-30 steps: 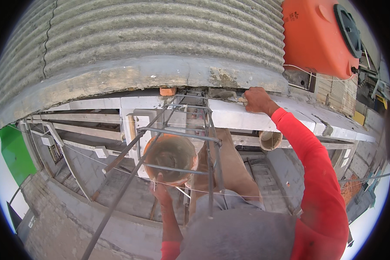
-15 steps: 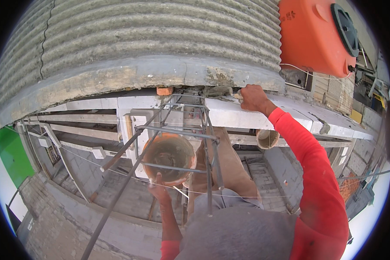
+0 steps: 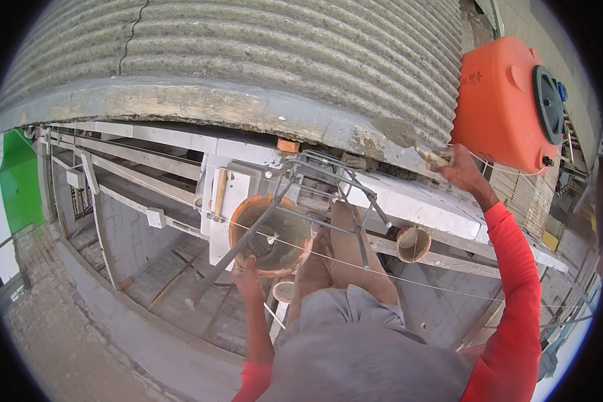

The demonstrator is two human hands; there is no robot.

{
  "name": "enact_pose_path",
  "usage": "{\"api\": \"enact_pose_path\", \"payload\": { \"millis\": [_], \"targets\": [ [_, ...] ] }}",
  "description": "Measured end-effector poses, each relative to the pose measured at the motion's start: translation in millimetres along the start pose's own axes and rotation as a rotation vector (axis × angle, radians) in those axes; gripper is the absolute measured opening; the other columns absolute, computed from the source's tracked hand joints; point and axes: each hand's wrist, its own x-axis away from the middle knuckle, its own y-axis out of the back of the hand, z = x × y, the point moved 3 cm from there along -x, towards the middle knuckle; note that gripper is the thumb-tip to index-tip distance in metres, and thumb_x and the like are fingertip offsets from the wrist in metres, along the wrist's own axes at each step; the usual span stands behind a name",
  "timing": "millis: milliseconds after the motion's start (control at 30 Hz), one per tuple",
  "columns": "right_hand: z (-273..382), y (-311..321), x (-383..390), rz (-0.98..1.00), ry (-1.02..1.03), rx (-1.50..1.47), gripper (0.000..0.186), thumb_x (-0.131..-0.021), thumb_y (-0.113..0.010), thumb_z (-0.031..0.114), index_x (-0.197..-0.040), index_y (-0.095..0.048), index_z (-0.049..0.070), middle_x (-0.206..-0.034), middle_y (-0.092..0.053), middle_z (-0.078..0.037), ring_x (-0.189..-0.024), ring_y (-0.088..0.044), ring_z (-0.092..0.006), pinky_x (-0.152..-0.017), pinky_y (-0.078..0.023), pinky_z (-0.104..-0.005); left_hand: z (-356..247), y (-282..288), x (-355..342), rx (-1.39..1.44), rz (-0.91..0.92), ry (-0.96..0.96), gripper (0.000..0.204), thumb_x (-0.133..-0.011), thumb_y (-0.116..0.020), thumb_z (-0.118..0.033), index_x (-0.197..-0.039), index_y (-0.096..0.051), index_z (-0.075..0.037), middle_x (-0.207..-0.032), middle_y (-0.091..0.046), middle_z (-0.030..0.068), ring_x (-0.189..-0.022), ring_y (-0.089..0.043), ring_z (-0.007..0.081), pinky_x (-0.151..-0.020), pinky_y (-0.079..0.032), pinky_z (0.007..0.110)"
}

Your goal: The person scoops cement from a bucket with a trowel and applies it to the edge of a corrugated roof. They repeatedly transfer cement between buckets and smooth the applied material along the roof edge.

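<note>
My left hand (image 3: 246, 271) grips the near rim of an orange bucket (image 3: 295, 261) with wet grey mortar inside, under a steel rebar cage (image 3: 300, 218). At the upper right, my right hand (image 3: 463, 171) is closed on the handle of a trowel (image 3: 398, 132), whose mortar-covered blade is over the grey concrete ledge (image 3: 241, 104). Fresh mortar (image 3: 358, 164) shows in the gap below that ledge. A small orange brick (image 3: 288, 145) sits in the same gap, above the white blocks (image 3: 422, 204).
Above lies corrugated roofing (image 3: 261, 37), with a large orange water tank (image 3: 496, 107) at right. A small pail (image 3: 413, 242) is below the blocks. Thin strings cross the view. Beams (image 3: 134, 167) span a drop to a lower level. A green panel (image 3: 21, 184) stands far left.
My right hand and trowel have moved right, the blade lifting out of the gap onto the ledge's face. The view has shifted, and the rebar cage appears more slanted.
</note>
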Motion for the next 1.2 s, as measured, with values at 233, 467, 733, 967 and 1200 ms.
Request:
{"api": "enact_pose_path", "payload": {
  "millis": [233,467,733,967,1200],
  "targets": [
    [159,147,101,-0.064,0.216,-0.418,0.051,-0.092,-0.083,0.036,-0.124,-0.072,-0.002,-0.071,-0.06,0.001,-0.054,-0.048,-0.0051,-0.05,-0.033,-0.0232,-59,49,24,-0.058,-0.189,-0.302,0.013,-0.093,-0.071,-0.009,-0.096,-0.073,0.003,-0.075,-0.059,-0.0043,-0.067,-0.05,0.0053,-0.062,-0.042,0.028],
    [379,130,214,-0.158,1.076,0.512,0.07,-0.078,-0.092,0.037,-0.134,-0.07,0.001,-0.1,-0.068,-0.005,-0.08,-0.062,-0.0186,-0.083,-0.045,-0.0381,-139,113,52,0.164,-0.343,-0.437,0.022,-0.099,-0.076,-0.017,-0.104,-0.077,0.004,-0.079,-0.064,-0.0046,-0.073,-0.054,0.0049,-0.066,-0.046,0.026],
    [538,-57,214,0.366,1.296,1.003,0.039,-0.073,-0.077,0.011,-0.106,-0.07,-0.007,-0.09,-0.068,-0.018,-0.07,-0.07,-0.0336,-0.062,-0.053,-0.0454,-213,183,96,0.282,-0.411,-0.613,0.046,-0.104,-0.076,-0.046,-0.09,-0.075,-0.002,-0.073,-0.054,-0.0089,-0.066,-0.043,0.0022,-0.057,-0.034,0.026],
    [574,-131,232,-0.148,1.702,0.993,0.015,-0.088,-0.069,0.006,-0.095,-0.07,-0.007,-0.081,-0.067,-0.013,-0.073,-0.072,-0.0241,-0.057,-0.054,-0.0366,-249,206,120,0.294,-0.317,-0.858,0.06,-0.11,-0.063,-0.054,-0.077,-0.061,-0.004,-0.071,-0.045,-0.0093,-0.071,-0.038,0.0046,-0.059,-0.031,0.027],
    [569,-132,228,-0.288,1.592,0.91,0.034,-0.088,-0.069,0.007,-0.116,-0.071,-0.012,-0.085,-0.067,-0.013,-0.075,-0.072,-0.0265,-0.058,-0.055,-0.0362,-264,225,120,0.301,-0.306,-0.911,0.059,-0.11,-0.064,-0.052,-0.076,-0.065,-0.003,-0.067,-0.042,-0.0089,-0.067,-0.037,0.0037,-0.056,-0.031,0.026]
  ]
}}
